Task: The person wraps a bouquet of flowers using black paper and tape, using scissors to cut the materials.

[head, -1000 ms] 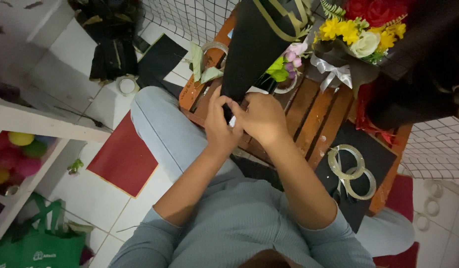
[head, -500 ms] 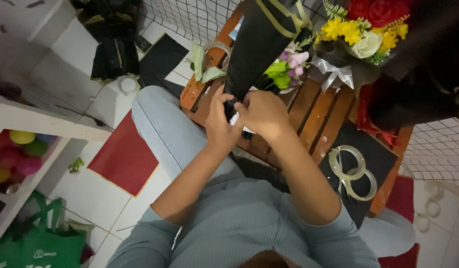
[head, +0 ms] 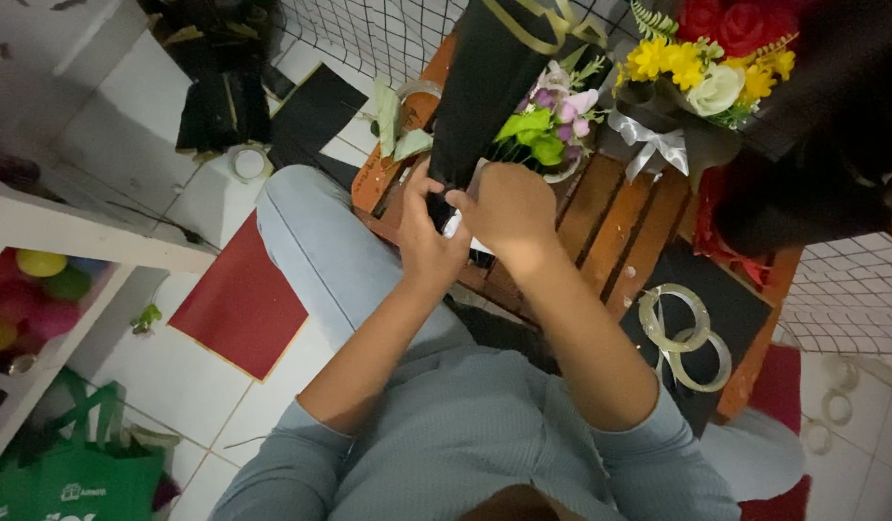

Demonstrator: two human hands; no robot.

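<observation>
A tall cone of black wrapping paper with a gold stripe (head: 485,77) stands on the low wooden slat table (head: 620,222). Both my hands meet at its narrow lower end. My left hand (head: 427,246) grips the cone's base from the left. My right hand (head: 509,207) closes over it from the right, with a small white object showing under the fingers. Purple flowers with green leaves (head: 552,121) stick out beside the cone.
A wrapped bouquet of yellow, white and red flowers with a white ribbon (head: 702,82) stands at the back right. Two gold tape rolls (head: 682,333) lie on black paper. Red paper (head: 239,299), a tape roll (head: 246,162) and a green bag (head: 80,478) are on the tiled floor; wire mesh behind.
My hands have stayed joined at the base of the black cone, with only small shifts of the fingers. The cone leans slightly differently.
</observation>
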